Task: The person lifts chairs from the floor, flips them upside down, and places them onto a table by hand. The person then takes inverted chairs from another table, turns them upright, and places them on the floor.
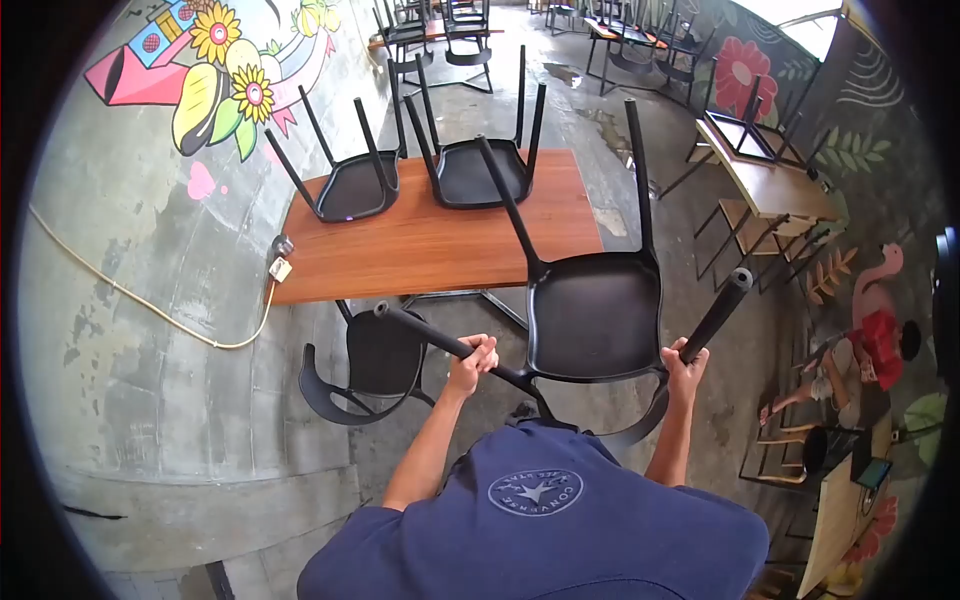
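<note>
Both my hands grip a black plastic chair [594, 318] that is turned upside down, its legs pointing up and away. My left hand [473, 364] is wrapped round one near leg; my right hand [685, 366] is closed round the other near leg. The chair's far side overlaps the front right corner of a brown wooden table [430, 255]. On that table two more black chairs rest upside down, one at the left [357, 188] and one near the middle [482, 172]. Another black chair [385, 350] stands upright on the floor left of my left hand.
A grey wall with a painted mural [215, 75] runs along the left, with a cable [165, 318] hanging near the table. At the right stand a light wooden table [775, 190] bearing upturned chairs and a seated person in red [880, 350]. More tables with stacked chairs fill the back.
</note>
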Demonstrator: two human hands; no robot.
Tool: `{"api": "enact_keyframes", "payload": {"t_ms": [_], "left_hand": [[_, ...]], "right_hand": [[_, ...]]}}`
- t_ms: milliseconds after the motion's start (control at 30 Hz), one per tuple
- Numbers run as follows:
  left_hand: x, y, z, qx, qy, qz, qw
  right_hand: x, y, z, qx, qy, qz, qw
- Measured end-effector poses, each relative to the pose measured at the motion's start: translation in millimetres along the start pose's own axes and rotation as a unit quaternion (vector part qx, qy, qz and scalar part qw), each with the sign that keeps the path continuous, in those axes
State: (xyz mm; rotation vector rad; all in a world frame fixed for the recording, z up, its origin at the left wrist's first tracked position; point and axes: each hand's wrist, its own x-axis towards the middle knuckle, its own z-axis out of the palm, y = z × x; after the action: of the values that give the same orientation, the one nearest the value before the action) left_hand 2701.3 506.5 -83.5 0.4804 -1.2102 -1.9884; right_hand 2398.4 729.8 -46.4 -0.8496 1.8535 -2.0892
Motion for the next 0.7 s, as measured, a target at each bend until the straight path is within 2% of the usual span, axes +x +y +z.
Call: {"api": "enact_keyframes", "payload": {"t_ms": [67, 167, 200, 333, 433, 500, 567, 633, 700], "left_hand": [[7.7, 2.3, 0.9, -0.031, 0.026, 0.011, 0.999], [18.1, 5.4, -2.0, -0.015, 0.052, 0.035, 0.998], [22.0, 8.4, -1.1, -0.011, 0.065, 0.046, 0.997], [37.7, 21.1, -2.6, 0.006, 0.116, 0.064, 0.991], [48.7, 25.8, -13.7, 0.020, 0.156, 0.068, 0.985], [52.4, 26.6, -20.2, 0.033, 0.175, 0.080, 0.981], [53.4, 27.6, -26.3, 0.049, 0.198, 0.073, 0.976], [54.1, 24.0, -34.6, 0.058, 0.208, 0.066, 0.974], [55.8, 21.9, -39.8, 0.064, 0.211, 0.052, 0.974]], "right_hand": [[28.6, 10.6, 8.5, 0.004, -0.052, -0.004, 0.999], [62.4, 13.0, 42.0, 0.018, -0.035, -0.023, 0.999], [75.0, 21.8, 45.3, 0.018, -0.067, -0.031, 0.997], [108.1, 56.0, 73.5, 0.041, -0.092, 0.000, 0.995], [116.3, 74.5, 98.5, 0.091, -0.104, 0.043, 0.989], [114.3, 84.9, 111.5, 0.081, -0.123, 0.031, 0.989], [107.8, 105.1, 124.0, 0.134, -0.055, 0.057, 0.988], [104.8, 114.0, 128.9, 0.140, -0.077, 0.046, 0.986], [100.8, 120.4, 128.4, 0.130, -0.101, 0.074, 0.984]]}}
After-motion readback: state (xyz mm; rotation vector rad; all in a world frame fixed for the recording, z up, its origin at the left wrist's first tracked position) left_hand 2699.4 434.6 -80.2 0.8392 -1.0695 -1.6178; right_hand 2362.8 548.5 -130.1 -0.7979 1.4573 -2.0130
